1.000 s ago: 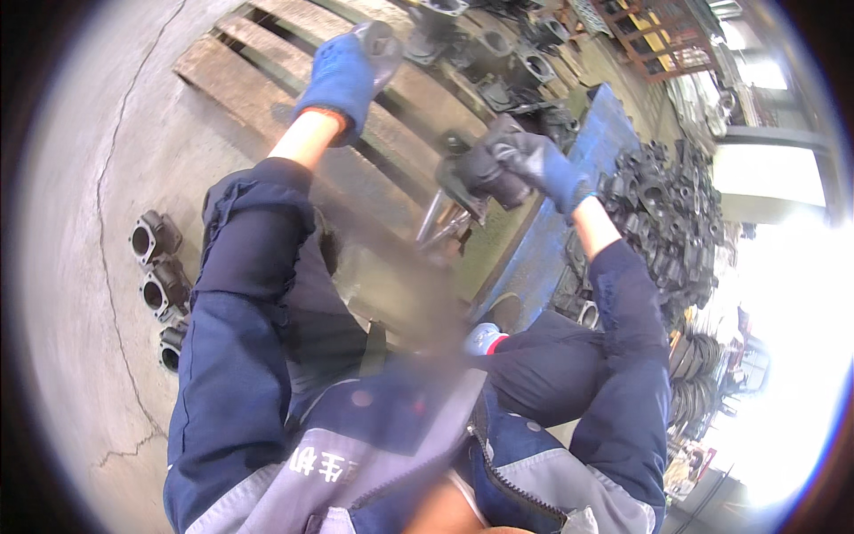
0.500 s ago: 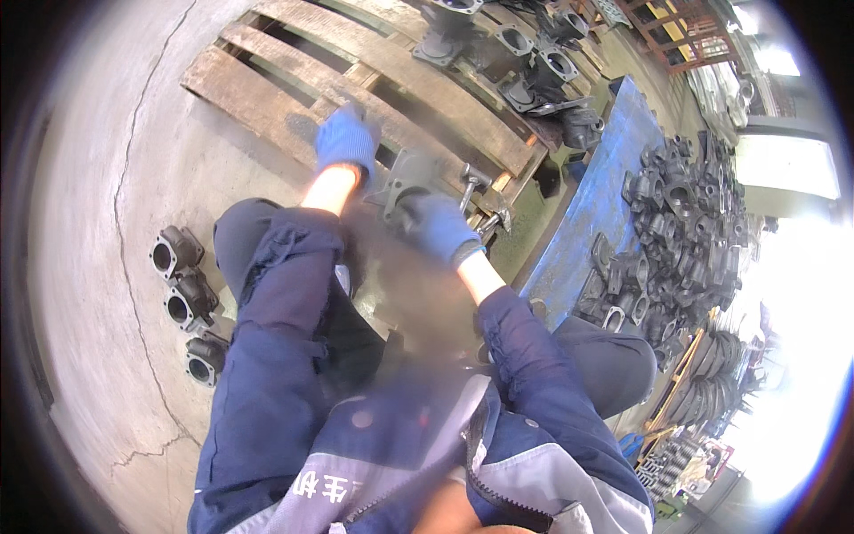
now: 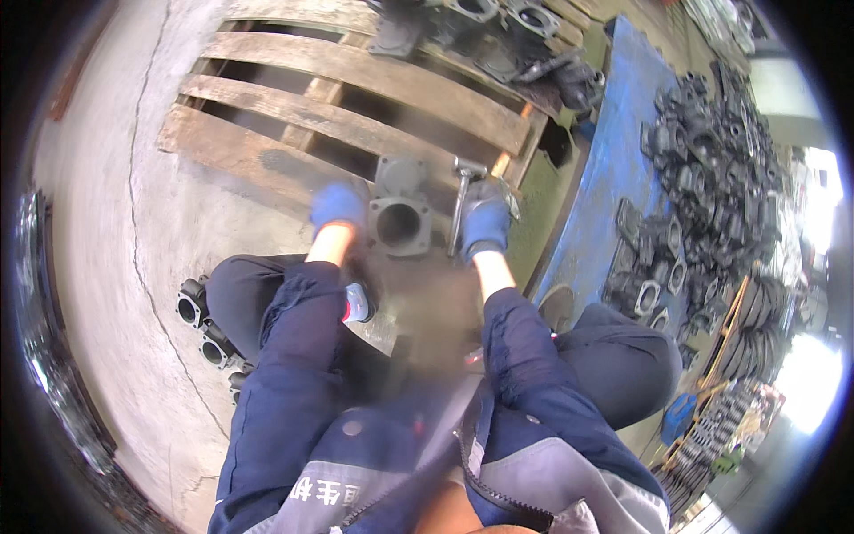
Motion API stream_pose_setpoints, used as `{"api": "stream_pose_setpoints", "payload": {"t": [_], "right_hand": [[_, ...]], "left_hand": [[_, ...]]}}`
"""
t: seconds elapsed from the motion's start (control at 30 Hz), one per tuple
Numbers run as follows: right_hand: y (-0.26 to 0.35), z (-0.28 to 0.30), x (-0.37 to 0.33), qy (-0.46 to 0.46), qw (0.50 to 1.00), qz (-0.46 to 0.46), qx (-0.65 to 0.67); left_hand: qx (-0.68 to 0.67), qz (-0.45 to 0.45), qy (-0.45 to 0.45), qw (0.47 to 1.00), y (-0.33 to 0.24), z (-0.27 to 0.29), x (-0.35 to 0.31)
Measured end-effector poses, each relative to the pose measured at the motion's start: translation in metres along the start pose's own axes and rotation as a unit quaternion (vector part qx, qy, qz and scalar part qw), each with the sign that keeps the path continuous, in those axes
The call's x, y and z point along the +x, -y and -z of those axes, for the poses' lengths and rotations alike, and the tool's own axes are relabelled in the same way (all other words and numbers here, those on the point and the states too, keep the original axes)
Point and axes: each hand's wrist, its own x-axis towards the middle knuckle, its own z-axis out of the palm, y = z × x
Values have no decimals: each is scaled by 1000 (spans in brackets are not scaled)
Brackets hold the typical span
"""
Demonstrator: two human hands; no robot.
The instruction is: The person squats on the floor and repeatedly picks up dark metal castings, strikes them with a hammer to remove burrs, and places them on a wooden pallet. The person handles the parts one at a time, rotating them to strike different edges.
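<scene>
A dark grey metal casting [image 3: 398, 224], with a round opening in a square flange, stands between my hands at the pallet's near edge. Its second flange [image 3: 400, 175] shows just beyond. My left hand [image 3: 340, 208], in a blue glove, is close to the casting's left side; motion smears its fingers. On the right, my gloved right hand [image 3: 486, 221] is over the tools, beside a hammer [image 3: 463, 191] whose handle runs along its left. Another metal tool head [image 3: 511, 201] juts out at that hand's right. The right fingers are blurred and partly hidden, so their grip cannot be made out.
A wooden pallet [image 3: 294, 93] lies ahead, with several castings [image 3: 480, 31] at its far right. A blue surface [image 3: 596, 169] stands to the right, beside a heap of dark castings [image 3: 712, 169]. More castings [image 3: 213, 351] stand on the floor by my left knee.
The casting, earlier tilted at my right hand, now stands with its opening facing up toward me. My right hand has moved right, off it to the tools. My left hand has shifted slightly nearer.
</scene>
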Motion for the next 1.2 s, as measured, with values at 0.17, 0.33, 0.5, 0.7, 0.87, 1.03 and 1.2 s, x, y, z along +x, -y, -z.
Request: {"api": "stream_pose_setpoints", "payload": {"t": [0.17,0.33,0.5,0.7,0.87,1.03,1.2], "right_hand": [[-90,60,70,-129,858,-294,401],[-174,30,49,155,922,-311,170],[-164,1,8,309,908,-279,-35],[-117,25,28,212,939,-263,-60],[-114,6,41,186,945,-265,-35],[-125,15,39,215,949,-214,-83],[-134,31,-6,195,952,-235,19]], "left_hand": [[58,-84,35,994,-2,38,-27],[-137,-61,153,977,8,-5,-21],[-178,-59,144,971,5,-19,-17],[13,-123,11,992,-2,12,-24],[59,-159,-110,979,-1,8,-21],[80,-131,-163,975,-3,-8,-23],[90,-122,-128,980,-4,-4,-25]]}}
